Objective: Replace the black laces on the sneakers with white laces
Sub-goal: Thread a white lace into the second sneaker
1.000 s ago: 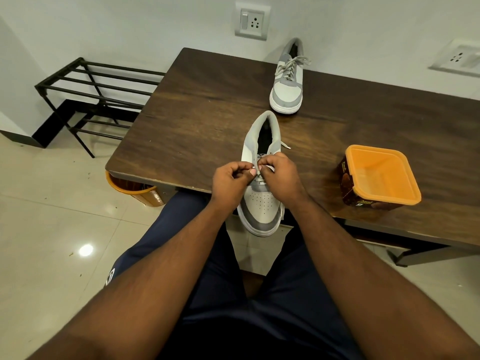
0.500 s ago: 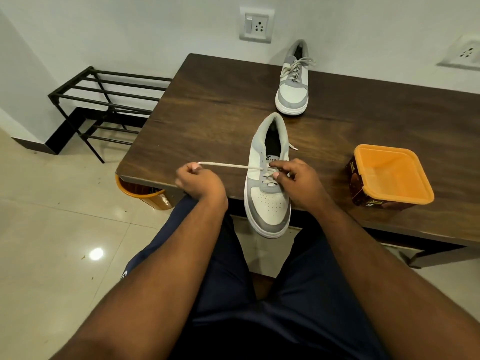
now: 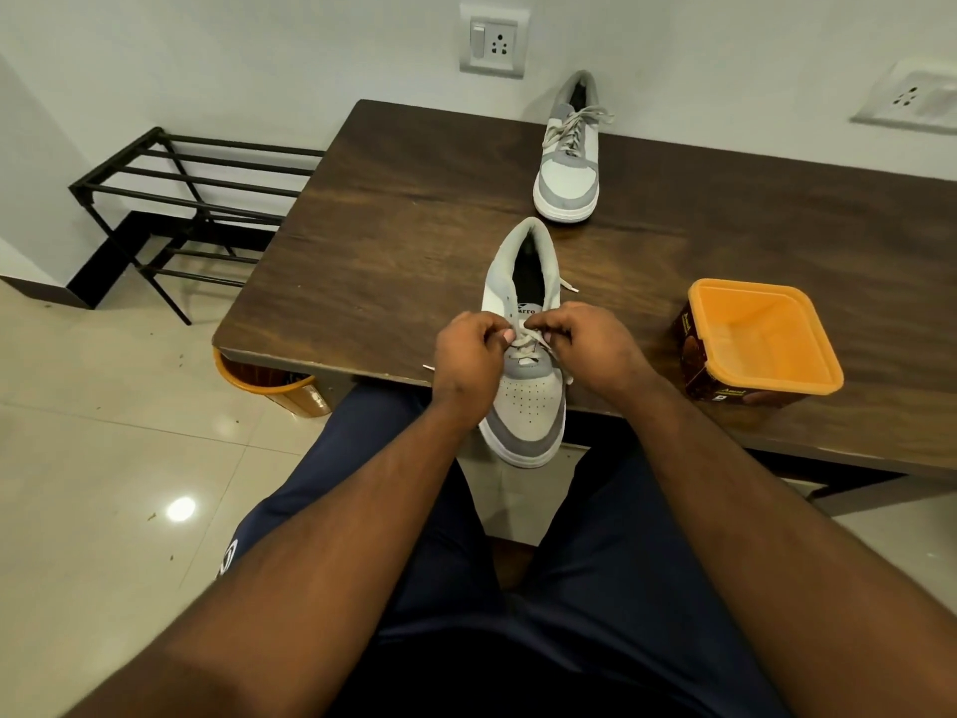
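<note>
Near sneaker (image 3: 523,355) sits toe-out over the table (image 3: 393,235) front edge, white lace (image 3: 525,349) part-threaded, approx lower rows crossed; left hand (image 3: 468,357) and right hand (image 3: 595,347) both pinch lace over the tongue, fingers curled tight on it. Vs half a sec. ago, left hand has come back in from its wide pull to the side, so that pass looks drawn snug and next eyelet is due. Far sneaker (image 3: 569,158), beyond the near one, already laced white; orange tub (image 3: 761,344) to its right; no black laces seen.
</note>
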Tool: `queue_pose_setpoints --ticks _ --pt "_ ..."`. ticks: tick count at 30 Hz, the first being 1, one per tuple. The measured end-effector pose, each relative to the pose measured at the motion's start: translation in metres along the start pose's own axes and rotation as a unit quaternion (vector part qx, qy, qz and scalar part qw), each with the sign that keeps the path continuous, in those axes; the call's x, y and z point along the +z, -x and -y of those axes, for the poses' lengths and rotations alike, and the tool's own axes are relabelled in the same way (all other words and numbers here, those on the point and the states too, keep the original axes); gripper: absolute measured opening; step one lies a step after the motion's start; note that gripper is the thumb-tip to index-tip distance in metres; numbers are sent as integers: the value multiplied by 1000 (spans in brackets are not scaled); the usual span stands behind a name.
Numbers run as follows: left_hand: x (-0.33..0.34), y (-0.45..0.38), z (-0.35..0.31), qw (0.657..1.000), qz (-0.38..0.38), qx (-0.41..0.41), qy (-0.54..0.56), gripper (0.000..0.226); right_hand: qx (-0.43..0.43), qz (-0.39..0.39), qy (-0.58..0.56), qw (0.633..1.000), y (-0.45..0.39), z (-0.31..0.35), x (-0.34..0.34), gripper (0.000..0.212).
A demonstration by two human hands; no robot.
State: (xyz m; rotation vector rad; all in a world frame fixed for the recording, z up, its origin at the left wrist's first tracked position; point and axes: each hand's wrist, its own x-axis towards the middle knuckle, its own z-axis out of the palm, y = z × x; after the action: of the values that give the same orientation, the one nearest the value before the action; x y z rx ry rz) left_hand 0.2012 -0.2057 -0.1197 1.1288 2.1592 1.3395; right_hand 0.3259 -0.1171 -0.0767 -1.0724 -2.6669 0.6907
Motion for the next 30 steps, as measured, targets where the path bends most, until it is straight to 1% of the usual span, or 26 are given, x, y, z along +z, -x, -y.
queue_pose_setpoints --ticks 2,5,7,9,11,13,14,16,17,18,19,20,21,22,23,24,25,27,28,30 --pt "-6 -2 3 998 15 4 -67 20 0 3 4 1000 -1 0 -2 30" --pt "-20 -4 11 994 -7 -28 -106 23 5 11 3 1000 -2 0 -5 28" --pt "-21 -4 13 997 -8 -29 -78 19 2 12 3 1000 -2 1 -5 29" --pt "-17 -3 10 999 21 -32 0 8 -6 7 1 1000 -2 2 -4 30" --pt "-10 -3 7 996 47 -59 49 16 -10 6 3 1000 -2 2 -3 30" --pt "-6 -5 6 995 39 -73 52 7 -8 11 1 1000 -2 2 -3 30" --pt "-5 -5 4 995 39 -73 47 6 -6 12 1 1000 -2 2 -5 29" --pt "-7 -6 3 998 40 -52 11 14 -5 10 2 1000 -1 1 -5 28" --pt "-11 -6 2 999 24 -41 -19 15 -3 9 1 1000 -1 0 -7 28" --pt "-16 -7 4 998 -14 -46 -46 16 -2 9 1 1000 0 -1 -8 28" --pt "-23 -10 9 994 -68 -70 -55 16 -1 11 3 1000 0 -2 -9 28" --pt "-32 -13 13 985 -121 -112 -44 16 -2 12 8 1000 0 -3 -10 29" --pt "-41 -16 19 974 -159 -156 -32 15 -4 14 16 1000 0 -5 -11 29" --pt "-48 -16 25 966 -176 -186 -31 12 -6 15 22 1000 0 -7 -10 29" --pt "-53 -16 28 965 -172 -193 -49 10 -7 17 24 1000 0 -7 -10 29" --pt "-54 -14 27 970 -156 -173 -70 15 -10 18 22 1000 -1 -7 -9 29" --pt "-52 -11 24 979 -137 -128 -83 24 -14 18 23 999 -1 -6 -9 28" --pt "-42 -8 16 995 -88 -37 -41 36 -24 20 34 999 -4 -3 -9 27" --pt "-35 -8 13 998 -50 -23 -3 36 -27 22 41 999 -4 -2 -9 27" --pt "-23 -9 6 998 21 -34 41 29 -29 26 54 998 -5 -2 -11 26"
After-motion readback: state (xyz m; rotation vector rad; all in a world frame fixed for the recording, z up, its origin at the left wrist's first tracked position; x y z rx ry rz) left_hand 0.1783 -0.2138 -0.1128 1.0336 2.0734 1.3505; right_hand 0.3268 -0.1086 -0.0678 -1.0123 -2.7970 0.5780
